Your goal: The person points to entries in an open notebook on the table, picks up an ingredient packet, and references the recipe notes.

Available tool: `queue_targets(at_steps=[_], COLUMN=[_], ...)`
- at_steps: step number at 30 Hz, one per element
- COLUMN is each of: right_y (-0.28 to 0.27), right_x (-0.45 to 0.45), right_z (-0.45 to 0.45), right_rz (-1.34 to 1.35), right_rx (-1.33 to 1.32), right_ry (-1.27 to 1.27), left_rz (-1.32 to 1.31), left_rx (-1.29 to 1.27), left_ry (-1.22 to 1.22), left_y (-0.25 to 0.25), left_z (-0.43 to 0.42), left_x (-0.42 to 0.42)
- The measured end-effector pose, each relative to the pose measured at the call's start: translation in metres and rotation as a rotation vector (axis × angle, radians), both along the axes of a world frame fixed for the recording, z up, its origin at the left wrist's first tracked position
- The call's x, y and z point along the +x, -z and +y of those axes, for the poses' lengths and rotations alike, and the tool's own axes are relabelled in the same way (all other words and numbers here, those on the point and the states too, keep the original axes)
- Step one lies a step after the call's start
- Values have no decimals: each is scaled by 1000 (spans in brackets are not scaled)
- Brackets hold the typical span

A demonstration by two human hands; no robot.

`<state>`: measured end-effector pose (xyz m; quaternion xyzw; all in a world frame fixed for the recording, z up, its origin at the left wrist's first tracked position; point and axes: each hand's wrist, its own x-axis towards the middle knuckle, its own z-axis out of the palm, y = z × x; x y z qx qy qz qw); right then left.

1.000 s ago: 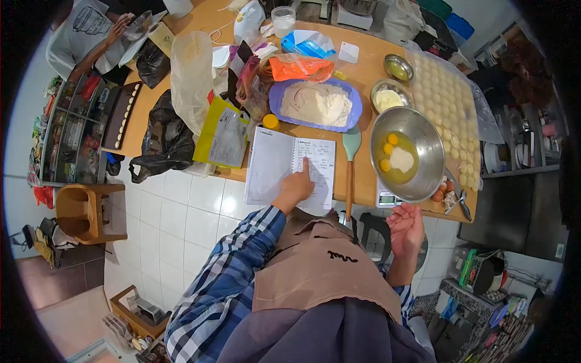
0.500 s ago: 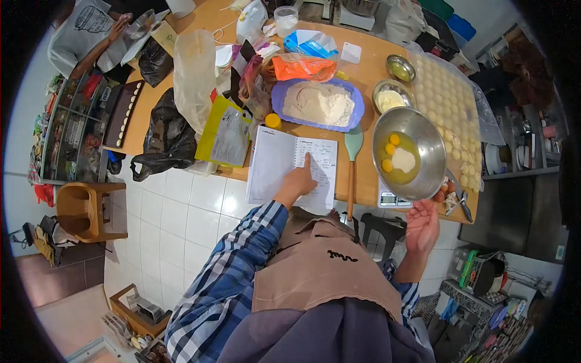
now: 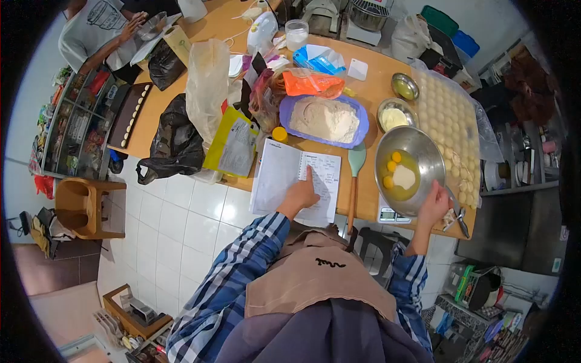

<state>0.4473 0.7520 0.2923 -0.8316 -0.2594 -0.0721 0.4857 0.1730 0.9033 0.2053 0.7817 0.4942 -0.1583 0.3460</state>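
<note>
My left hand (image 3: 301, 193) rests on the right page of an open notebook (image 3: 272, 178), index finger stretched out onto the handwritten lines, other fingers curled, holding nothing. My right hand (image 3: 434, 204) is closed at the lower right rim of a large steel bowl (image 3: 426, 155), thumb and fingers pinched on the edge. Inside the bowl are egg yolks (image 3: 391, 166) in egg white and a pale mound (image 3: 403, 177). The bowl stands over a digital scale (image 3: 392, 215). Between notebook and bowl lies a spatula (image 3: 356, 160) with a green head and wooden handle.
Behind the notebook stands a purple tub (image 3: 365, 124) of flour. Two small steel bowls and covered rows of dough balls (image 3: 448, 115) are at the right. Bags (image 3: 233, 142) crowd the left. Another person (image 3: 100, 30) works at the far left. A knife-like tool (image 3: 459, 218) lies near the right corner.
My right hand has moved up from below the bowl, turned over and closed at its rim. My left index finger still points at the page. The whole view has shifted slightly.
</note>
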Motion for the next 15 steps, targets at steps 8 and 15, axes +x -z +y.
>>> queue_targets(at_steps=[8,15], right_y=[-12,20], right_x=[-88,-257], right_z=[103,208], right_rz=[-273,-648], right_rx=[-61,-324], right_ry=[-680,-1326], left_rz=[-3,-392], left_rx=[19,223], left_ry=[0,-49], left_y=[11,73], left_z=[0,-7], left_x=[0,-4])
